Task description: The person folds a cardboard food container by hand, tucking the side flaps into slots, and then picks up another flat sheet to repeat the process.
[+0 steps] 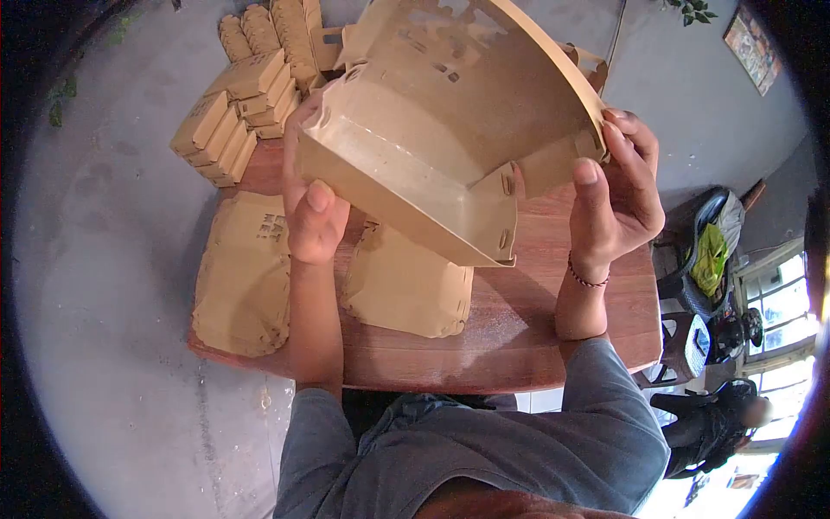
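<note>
Above a reddish wooden table (pixel 519 346), grey-walled room: one partly folded cardboard box (pixel 389 164), left hand (pixel 316 216) gripping its side, right hand (pixel 618 190) pinching its raised flap; two flat cardboard stacks (pixel 242 277) (pixel 406 281); folded boxes (pixel 229 121), far left.

The partly folded box (pixel 406 147) in the upper middle of the frame looks like brown cardboard, smooth, with a soft sheen on its inner faces. The flat blanks (pixel 406 281) at centre and lower left look like matt cardboard, as do the stacked boxes (pixel 246 86) at upper left. The tabletop (pixel 519 320) has reddish wood grain and a light gloss. The shirt (pixel 501 450) at the bottom is matt grey cloth. The chair (pixel 687 346) at right looks like smooth plastic.
</note>
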Available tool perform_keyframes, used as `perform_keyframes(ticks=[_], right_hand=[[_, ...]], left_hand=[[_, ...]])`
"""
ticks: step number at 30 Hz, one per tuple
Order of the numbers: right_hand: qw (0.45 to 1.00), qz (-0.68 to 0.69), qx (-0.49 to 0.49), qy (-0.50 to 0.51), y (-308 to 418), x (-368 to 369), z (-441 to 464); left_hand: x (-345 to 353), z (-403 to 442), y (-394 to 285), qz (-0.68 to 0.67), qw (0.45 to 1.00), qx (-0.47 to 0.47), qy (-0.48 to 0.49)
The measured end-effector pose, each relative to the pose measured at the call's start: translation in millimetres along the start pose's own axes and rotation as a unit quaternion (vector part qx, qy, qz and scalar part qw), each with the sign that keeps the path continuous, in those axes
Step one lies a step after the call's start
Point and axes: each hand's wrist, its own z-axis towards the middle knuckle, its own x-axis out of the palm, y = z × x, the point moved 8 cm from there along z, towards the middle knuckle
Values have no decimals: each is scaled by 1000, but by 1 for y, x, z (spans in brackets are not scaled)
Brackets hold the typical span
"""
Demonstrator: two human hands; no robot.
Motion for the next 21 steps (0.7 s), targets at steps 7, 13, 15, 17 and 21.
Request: perform_keyframes(ticks=[7, 13, 15, 17, 21], right_hand=[[1000, -17, -17, 15, 2, 3, 2], [996, -48, -63, 49, 11, 10, 1], [996, -20, -66, 58, 14, 16, -1], [995, 1, -73, 66, 15, 20, -2], [991, -1, -99, 91, 22, 31, -6]], left_hand=[[-10, -6, 4, -44, 999, 26, -9], [-22, -12, 4, -110, 992, 57, -17], [-25, -10, 3, -87, 994, 55, -37], [-24, -7, 0, -65, 995, 52, -58], [-19, -3, -5, -7, 994, 13, -108]])
